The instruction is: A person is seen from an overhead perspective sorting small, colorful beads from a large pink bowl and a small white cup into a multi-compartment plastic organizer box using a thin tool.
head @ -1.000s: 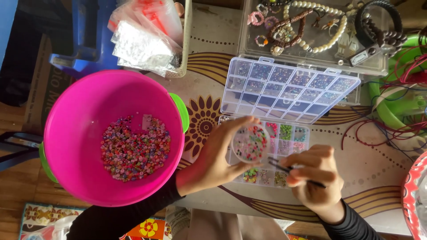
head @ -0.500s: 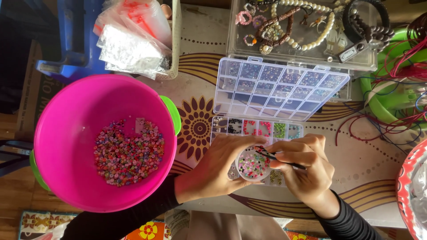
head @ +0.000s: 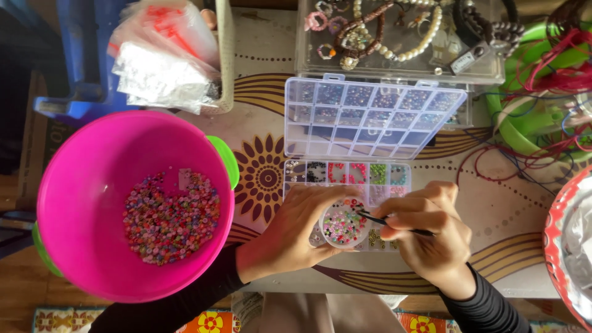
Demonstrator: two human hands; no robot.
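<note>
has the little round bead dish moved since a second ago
Yes. The small round dish in the left hand has come down toward the near edge of the compartment box; earlier it sat over the upper bead rows.

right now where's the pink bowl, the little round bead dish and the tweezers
pink bowl [head: 92,160]: head view, bare inner wall, upper left.
little round bead dish [head: 341,226]: head view, beads at its middle.
tweezers [head: 375,219]: head view, dark shaft near the tip.

Bright warm daylight, mottled shadows on table [head: 512,209], sharp focus, corners dim.
</note>
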